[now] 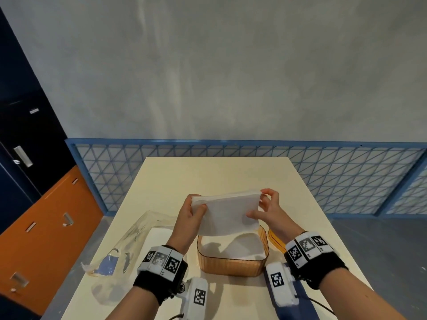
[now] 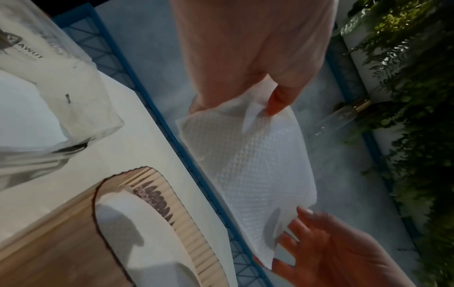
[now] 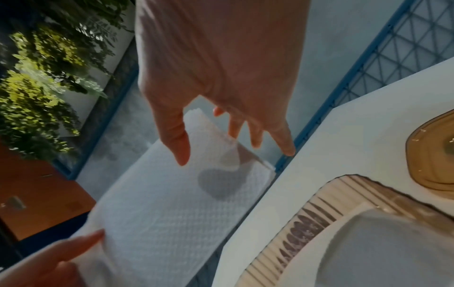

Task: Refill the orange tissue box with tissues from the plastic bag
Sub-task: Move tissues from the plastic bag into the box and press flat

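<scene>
My two hands hold a stack of white tissues (image 1: 227,211) in the air just above the open orange tissue box (image 1: 232,265). The left hand (image 1: 196,204) pinches the stack's left end, thumb on the near face. At the right end, the right hand (image 1: 257,204) pinches it between thumb and fingers. In the left wrist view the embossed tissues (image 2: 260,167) hang from the left hand (image 2: 275,104) over the box (image 2: 162,196). In the right wrist view, the right hand (image 3: 196,139) grips the tissues (image 3: 172,203) beside the box (image 3: 307,219). The inside of the box shows white.
The clear plastic bag (image 1: 129,245) lies crumpled at the table's left edge. The amber lid (image 1: 275,242) lies flat right of the box. Behind the cream table (image 1: 215,176) runs a blue mesh fence (image 1: 346,179). Orange and dark blue cabinets (image 1: 46,227) stand on the left.
</scene>
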`<action>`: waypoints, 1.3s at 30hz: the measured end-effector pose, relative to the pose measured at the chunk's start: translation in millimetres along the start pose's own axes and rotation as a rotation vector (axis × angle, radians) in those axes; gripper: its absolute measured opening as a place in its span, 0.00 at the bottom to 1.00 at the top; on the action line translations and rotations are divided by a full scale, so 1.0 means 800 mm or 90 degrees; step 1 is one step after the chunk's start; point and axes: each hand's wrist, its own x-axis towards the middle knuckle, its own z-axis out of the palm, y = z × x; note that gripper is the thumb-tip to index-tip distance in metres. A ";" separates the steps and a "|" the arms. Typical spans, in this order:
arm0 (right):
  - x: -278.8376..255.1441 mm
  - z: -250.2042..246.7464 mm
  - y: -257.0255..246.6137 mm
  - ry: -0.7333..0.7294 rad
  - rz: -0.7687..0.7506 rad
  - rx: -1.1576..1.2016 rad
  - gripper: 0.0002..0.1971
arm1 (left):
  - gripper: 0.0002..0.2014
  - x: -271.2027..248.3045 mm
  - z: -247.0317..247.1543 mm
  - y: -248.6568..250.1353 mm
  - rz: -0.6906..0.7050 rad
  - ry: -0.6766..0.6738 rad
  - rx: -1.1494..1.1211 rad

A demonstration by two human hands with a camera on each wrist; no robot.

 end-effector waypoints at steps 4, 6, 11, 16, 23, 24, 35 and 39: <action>0.004 -0.001 0.001 -0.048 -0.002 -0.052 0.29 | 0.05 0.003 0.004 0.001 0.023 -0.025 0.004; 0.004 -0.001 0.002 -0.028 -0.037 -0.095 0.22 | 0.04 0.003 0.007 -0.003 0.023 -0.026 0.001; -0.001 -0.007 0.020 -0.001 -0.033 -0.085 0.27 | 0.08 -0.003 0.016 -0.016 0.022 -0.011 -0.018; 0.004 -0.023 0.017 -0.030 -0.071 -0.036 0.47 | 0.10 0.002 0.016 -0.012 0.043 -0.044 0.005; 0.004 -0.028 0.014 -0.074 -0.057 -0.084 0.11 | 0.10 0.011 0.015 -0.014 0.056 -0.027 -0.005; 0.005 -0.028 0.015 -0.065 -0.069 -0.090 0.09 | 0.09 0.011 0.016 -0.017 0.056 -0.024 -0.010; 0.000 -0.012 0.064 0.053 0.013 -0.297 0.08 | 0.11 0.009 0.033 -0.104 -0.061 -0.015 0.227; 0.004 -0.011 0.049 0.092 0.026 -0.252 0.08 | 0.05 0.014 0.034 -0.090 -0.055 0.043 0.245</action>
